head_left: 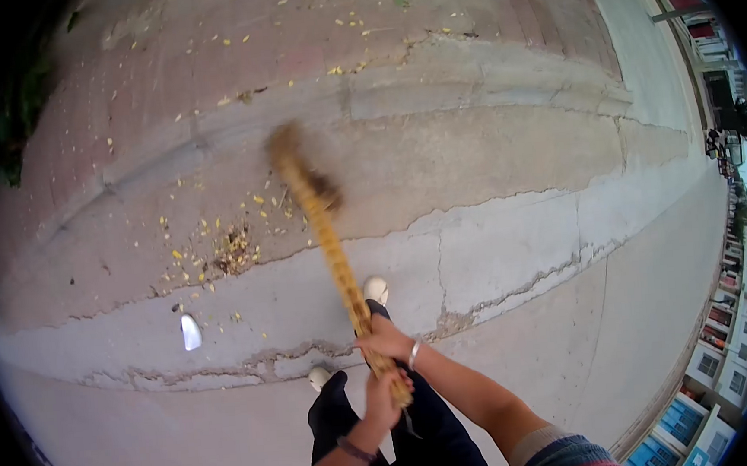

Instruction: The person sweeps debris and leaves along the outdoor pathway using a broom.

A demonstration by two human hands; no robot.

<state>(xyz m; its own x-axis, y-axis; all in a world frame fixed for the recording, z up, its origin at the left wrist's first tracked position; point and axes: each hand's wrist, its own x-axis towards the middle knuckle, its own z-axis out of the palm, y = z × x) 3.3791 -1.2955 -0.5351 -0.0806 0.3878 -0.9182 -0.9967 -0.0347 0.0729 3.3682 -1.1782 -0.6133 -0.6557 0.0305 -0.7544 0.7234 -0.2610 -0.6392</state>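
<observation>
A long yellow-brown broom [331, 249] slants up and to the left from my hands, its far end blurred by motion over the pavement near the curb. My left hand [387, 396] is wrapped round the handle close to its near end. Just above it, my right hand [387, 338] grips the same handle, with a pale band on the wrist. Left of the broom lies a pile of dry leaves and yellow petals [234, 250]. A white piece of litter [191, 331] rests on the concrete below the pile.
A curb [467, 88] runs across the upper part, with scattered yellow leaves about it. Cracks cross the concrete [512, 232] near my white shoes [376, 290]. Green plants [15, 119] stand at the upper left. Buildings [735, 329] line the right edge.
</observation>
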